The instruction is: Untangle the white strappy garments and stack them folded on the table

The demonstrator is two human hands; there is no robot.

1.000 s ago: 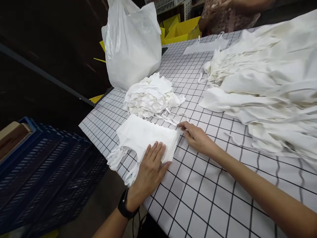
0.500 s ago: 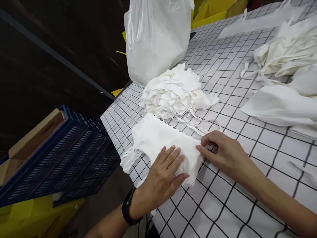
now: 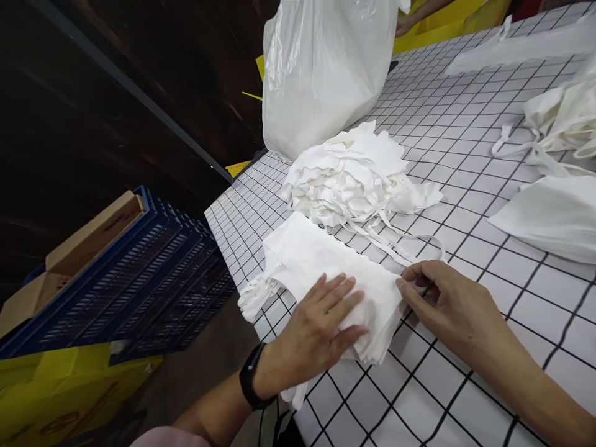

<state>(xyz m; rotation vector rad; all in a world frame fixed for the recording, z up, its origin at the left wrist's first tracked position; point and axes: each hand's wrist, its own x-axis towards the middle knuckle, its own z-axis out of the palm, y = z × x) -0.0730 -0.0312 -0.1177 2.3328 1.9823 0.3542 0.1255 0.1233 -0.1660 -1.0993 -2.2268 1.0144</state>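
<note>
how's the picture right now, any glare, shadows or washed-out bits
In the head view, glare streaks the plastic bag; also in the head view, the stacked white garments look washed out on top, a soft shadow falls on the checked cloth by the right hand, and the upper-left background is nearly black.

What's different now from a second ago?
The right hand has shifted from the straps to the right corner of the white fabric stack, touching it. The view has swung left. The left hand stays flat on the stack; the bag and crumpled pile stay put.
</note>
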